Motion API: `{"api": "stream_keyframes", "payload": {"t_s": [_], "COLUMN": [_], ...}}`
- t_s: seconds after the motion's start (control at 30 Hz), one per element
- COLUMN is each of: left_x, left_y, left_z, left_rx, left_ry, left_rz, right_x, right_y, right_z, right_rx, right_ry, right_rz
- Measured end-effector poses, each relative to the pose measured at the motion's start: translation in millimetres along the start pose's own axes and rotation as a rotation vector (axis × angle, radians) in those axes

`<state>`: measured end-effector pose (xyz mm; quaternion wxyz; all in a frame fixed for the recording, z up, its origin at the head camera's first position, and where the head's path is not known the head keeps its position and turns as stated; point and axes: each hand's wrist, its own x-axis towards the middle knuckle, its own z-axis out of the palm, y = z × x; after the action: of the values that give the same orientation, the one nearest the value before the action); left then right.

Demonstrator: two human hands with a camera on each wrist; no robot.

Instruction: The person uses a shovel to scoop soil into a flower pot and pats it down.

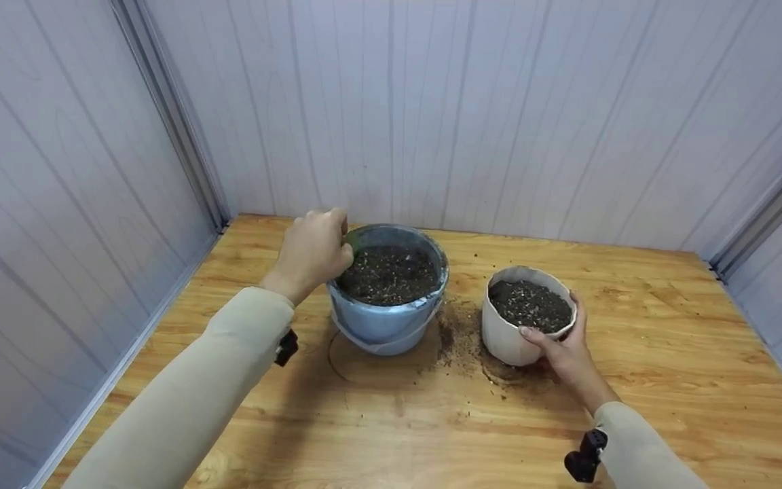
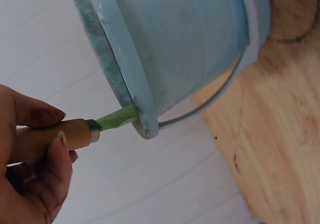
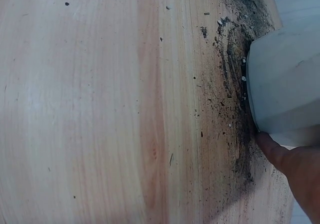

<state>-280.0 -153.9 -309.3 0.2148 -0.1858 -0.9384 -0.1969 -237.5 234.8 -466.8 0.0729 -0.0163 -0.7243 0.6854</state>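
Observation:
My left hand (image 1: 313, 252) grips the wooden handle (image 2: 75, 134) of a small garden trowel with a green neck (image 2: 117, 118). The trowel reaches over the rim of a light blue bucket (image 1: 381, 329), and its blade is hidden inside. Dark soil (image 1: 391, 275) fills much of the bucket. To the right stands a white faceted plant pot (image 1: 499, 336), also holding dark soil (image 1: 530, 305). My right hand (image 1: 571, 350) holds this pot from its right side, thumb at the rim and fingers around the wall; in the right wrist view a fingertip touches near its base.
Loose soil (image 1: 457, 333) lies scattered on the wooden table (image 1: 391, 435) between bucket and pot. The bucket's handle (image 2: 200, 107) hangs down on its near side. Pale panel walls (image 1: 432, 115) stand behind the table and on both sides.

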Motion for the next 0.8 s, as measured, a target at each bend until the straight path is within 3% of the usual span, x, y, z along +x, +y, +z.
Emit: {"api": "stream_keyframes", "payload": {"t_s": [0.2, 0.43, 0.63, 0.8], "left_x": [-4.2, -11.8, -17.9, -28.5], "left_y": [-7.0, -8.0, -8.1, -11.7], "left_z": [1.4, -4.9, 0.8, 16.5], "left_rx": [-0.110, -0.176, -0.423, -0.602], "left_ry": [0.039, 0.008, 0.020, 0.084], "left_rz": [-0.108, -0.251, -0.438, -0.508], "right_x": [-0.6, -1.2, 0.2, -0.7], "right_y": [-2.3, -2.3, -2.5, -2.0], "right_z": [3.9, 5.6, 7.1, 7.7], "right_rx": [0.000, 0.006, 0.021, 0.015], "right_ry": [0.005, -0.002, -0.001, -0.001], "right_rz": [0.000, 0.002, -0.014, -0.006]}}
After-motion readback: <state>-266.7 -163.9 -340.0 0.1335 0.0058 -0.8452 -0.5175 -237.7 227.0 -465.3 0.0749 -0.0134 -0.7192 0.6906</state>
